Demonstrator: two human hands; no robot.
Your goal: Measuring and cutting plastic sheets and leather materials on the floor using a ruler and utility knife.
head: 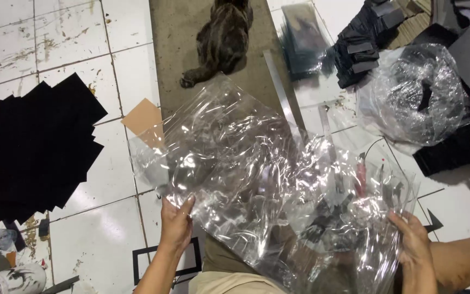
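Both hands grip the clear plastic sheet (pixel 229 163) above the tiled floor (pixel 99 228), left hand (pixel 176 222) pinching its near edge, right hand (pixel 412 242) clutching crinkled film; it looks light, limp, slippery, best held by edges.

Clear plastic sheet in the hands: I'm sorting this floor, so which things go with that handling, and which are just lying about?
In hand:
clear plastic sheet, held by left hand and right hand

Lying about:
fanned black sheets
brown card piece
cat
bag of crumpled plastic
metal ruler
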